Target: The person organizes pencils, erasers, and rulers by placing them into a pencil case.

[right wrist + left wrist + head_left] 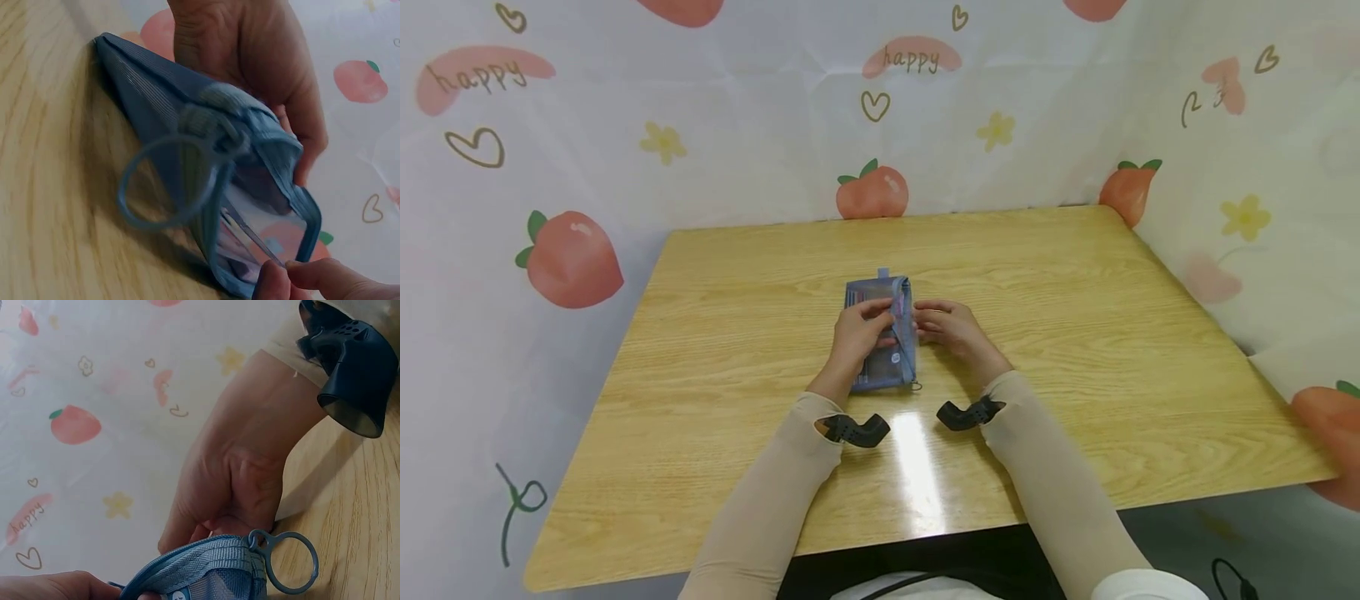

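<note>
A blue mesh zip pencil case (pixel 880 379) lies on the table, its mouth gaping on the right side. My left hand (pixel 853 337) grips the upper side of the case along the zipped edge; in the left wrist view its fingers (pixel 56 586) show at the bottom left. At the mouth is my right hand (pixel 951 329). The right wrist view shows its fingertips (pixel 306 275) pinching the end of a slim stick-like item (pixel 253 234) that reaches out of the case. A ring (pixel 165 181) hangs from the case's corner. More slim contents show inside, blurred.
The wooden table (pixel 737 333) extends around the case on all sides. A white cloth backdrop (pixel 760 117) with peach prints stands behind and beside it. Black wrist cameras (pixel 857 431) jut inward from both sleeves near the table's front half.
</note>
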Available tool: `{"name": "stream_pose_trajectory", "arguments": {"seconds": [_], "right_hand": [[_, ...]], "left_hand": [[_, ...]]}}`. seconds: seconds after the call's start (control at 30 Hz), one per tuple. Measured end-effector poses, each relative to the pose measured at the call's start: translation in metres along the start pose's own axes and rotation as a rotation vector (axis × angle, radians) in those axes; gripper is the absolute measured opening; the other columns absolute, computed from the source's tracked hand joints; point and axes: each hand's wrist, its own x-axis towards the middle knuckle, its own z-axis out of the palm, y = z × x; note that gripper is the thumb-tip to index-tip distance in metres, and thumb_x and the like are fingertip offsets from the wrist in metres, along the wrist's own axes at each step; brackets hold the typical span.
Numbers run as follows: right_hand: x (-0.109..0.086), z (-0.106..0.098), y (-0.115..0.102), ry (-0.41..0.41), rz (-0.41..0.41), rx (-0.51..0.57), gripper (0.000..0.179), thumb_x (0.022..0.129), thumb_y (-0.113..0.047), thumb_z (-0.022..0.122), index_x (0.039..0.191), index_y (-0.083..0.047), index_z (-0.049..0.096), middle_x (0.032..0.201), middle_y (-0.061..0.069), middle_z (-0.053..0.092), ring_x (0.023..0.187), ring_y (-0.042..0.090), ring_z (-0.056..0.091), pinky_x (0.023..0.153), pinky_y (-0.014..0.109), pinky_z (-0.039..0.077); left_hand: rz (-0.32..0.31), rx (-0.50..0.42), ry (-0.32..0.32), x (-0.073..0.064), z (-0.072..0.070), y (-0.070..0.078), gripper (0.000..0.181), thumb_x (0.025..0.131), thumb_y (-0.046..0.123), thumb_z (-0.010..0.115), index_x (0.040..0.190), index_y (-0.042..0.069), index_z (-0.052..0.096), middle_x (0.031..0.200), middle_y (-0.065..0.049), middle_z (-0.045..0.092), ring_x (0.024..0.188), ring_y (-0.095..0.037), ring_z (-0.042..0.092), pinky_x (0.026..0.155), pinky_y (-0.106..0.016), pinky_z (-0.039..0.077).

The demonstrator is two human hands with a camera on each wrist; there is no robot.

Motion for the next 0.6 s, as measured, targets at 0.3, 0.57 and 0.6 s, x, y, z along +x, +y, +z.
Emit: {"name": "stream_pose_trajectory", "arguments": {"seconds": [0.3, 0.57, 0.6], "right_hand": [[0.001, 0.02, 0.003, 0.072, -0.087, -0.14, 0.029, 0.086, -0.004, 0.058, 0.113, 0.008, 0.057, 0.099, 0.019, 0.062, 0.073, 0.017, 0.064, 0.073, 0.032, 0.055], [-0.002, 0.022, 0.0, 0.126, -0.199, -0.393, 0.024, 0.085, -0.015, 0.062, 0.105, -0.002, 0.064, 0.095, 0.013, 0.065, 0.076, 0.02, 0.063, 0.063, 0.031, 0.056], [-0.001, 0.02, 0.0, 0.136, -0.214, -0.413, 0.024, 0.085, -0.017, 0.061, 0.105, -0.003, 0.065, 0.094, 0.012, 0.065, 0.076, 0.02, 0.062, 0.061, 0.031, 0.056]], "left_hand": [[0.006, -0.007, -0.013, 0.001, 0.005, 0.003, 0.03, 0.084, 0.005, 0.06, 0.113, 0.009, 0.063, 0.105, -0.007, 0.058, 0.085, -0.021, 0.062, 0.063, -0.03, 0.057], [0.026, -0.016, -0.033, -0.003, 0.007, 0.004, 0.03, 0.085, 0.005, 0.058, 0.115, 0.007, 0.061, 0.109, -0.01, 0.057, 0.091, -0.023, 0.059, 0.064, -0.032, 0.057], [0.029, -0.012, -0.027, -0.003, 0.007, 0.004, 0.03, 0.085, 0.006, 0.058, 0.114, 0.007, 0.062, 0.109, -0.01, 0.057, 0.09, -0.023, 0.059, 0.063, -0.031, 0.057]]}}
